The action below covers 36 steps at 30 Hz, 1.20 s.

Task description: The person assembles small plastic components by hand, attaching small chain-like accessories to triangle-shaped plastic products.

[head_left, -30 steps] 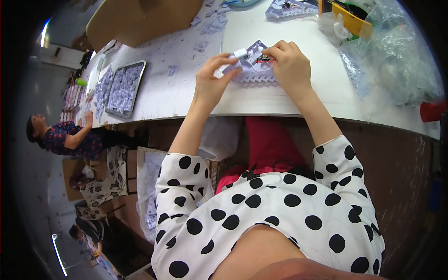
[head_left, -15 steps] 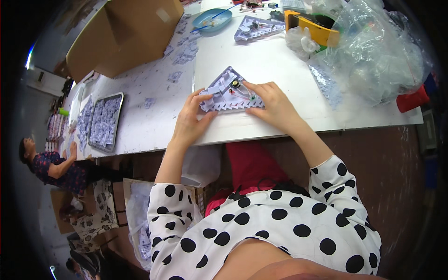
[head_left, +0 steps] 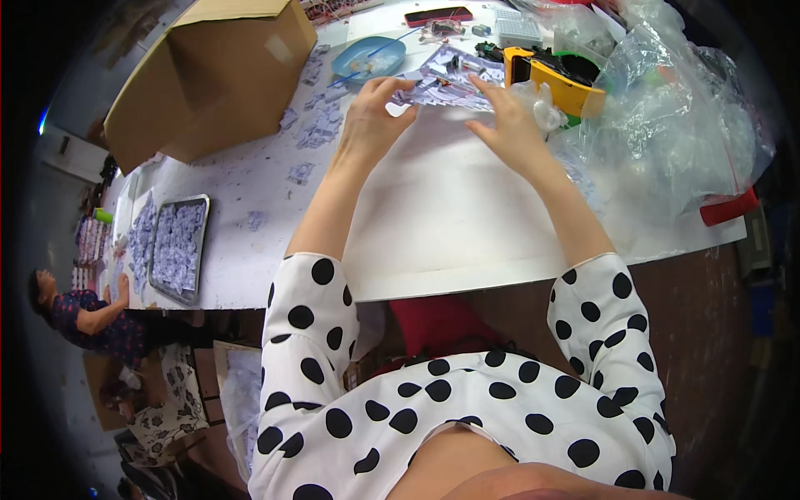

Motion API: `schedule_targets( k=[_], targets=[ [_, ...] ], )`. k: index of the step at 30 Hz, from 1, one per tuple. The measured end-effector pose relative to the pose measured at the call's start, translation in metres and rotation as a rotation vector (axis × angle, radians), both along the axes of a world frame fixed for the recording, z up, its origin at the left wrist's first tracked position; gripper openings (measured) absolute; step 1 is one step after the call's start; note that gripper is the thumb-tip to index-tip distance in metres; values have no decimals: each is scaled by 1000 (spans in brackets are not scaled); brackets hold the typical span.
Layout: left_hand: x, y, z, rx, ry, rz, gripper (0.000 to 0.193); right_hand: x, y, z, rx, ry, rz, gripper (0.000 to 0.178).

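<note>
Flanking pale sawtooth-edged panel (head_left: 457, 98) near blue bowl (head_left: 396, 62), left hand (head_left: 371, 125) curved, can't tell if gripping; right hand (head_left: 512, 127) spread loose.

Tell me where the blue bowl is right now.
In the head view, the blue bowl is on the white table near the top, slightly left of centre, right of the cardboard box and just beyond the left hand.

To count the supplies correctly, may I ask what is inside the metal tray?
The metal tray holds many small pale purple pieces. They cover its bottom, which cannot be seen.
</note>
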<state>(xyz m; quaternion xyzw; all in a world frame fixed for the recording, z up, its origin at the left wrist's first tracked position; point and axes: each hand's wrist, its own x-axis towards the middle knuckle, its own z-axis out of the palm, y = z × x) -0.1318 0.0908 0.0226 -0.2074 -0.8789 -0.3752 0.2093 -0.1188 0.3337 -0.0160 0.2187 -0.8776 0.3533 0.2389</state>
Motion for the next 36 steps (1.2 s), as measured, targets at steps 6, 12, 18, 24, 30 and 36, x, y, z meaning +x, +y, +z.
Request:
schedule_targets(
  k=[6,12,18,24,30,36],
  targets=[
    [14,-14,-15,-20,193,32,36,8,-8,-20,112,127,-85,66],
    [-5,-13,1,51,228,171,38,21,-10,-2,-157,213,-240,60],
    [-84,27,-26,94,407,153,37,20,-25,-8,-218,210,-156,56],
    [-94,62,-63,69,304,80,43,25,-16,-10,-256,162,-149,44],
    [-72,61,-52,-285,438,84,72,24,-14,-20,-269,77,-79,40],
    [48,-25,8,-230,488,222,58,4,-26,-44,-231,141,6,34]
  ],
)
